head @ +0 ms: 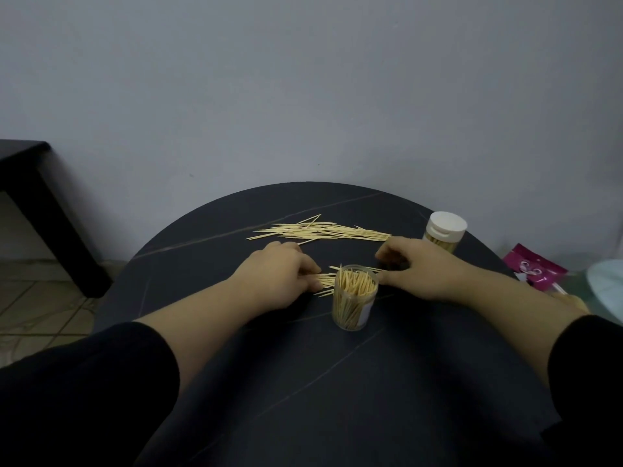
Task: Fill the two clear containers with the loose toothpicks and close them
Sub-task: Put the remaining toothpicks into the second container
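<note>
An open clear container [354, 303] stands upright on the round dark table [303, 365], packed with toothpicks. Just behind it lies a small bundle of toothpicks [325, 280]. My left hand [279, 276] pinches that bundle's left end. My right hand [421, 269] rests on the table at the bundle's right end, fingers curled; the container hides what they touch. A long loose pile of toothpicks [320, 231] lies farther back. A second clear container [443, 232] with a white lid on stands at the back right, filled with toothpicks.
A pink packet [536, 269] lies off the table's right edge beside a pale object [606, 288]. A dark bench [37, 203] stands at the left over a tiled floor. A grey wall runs close behind the table.
</note>
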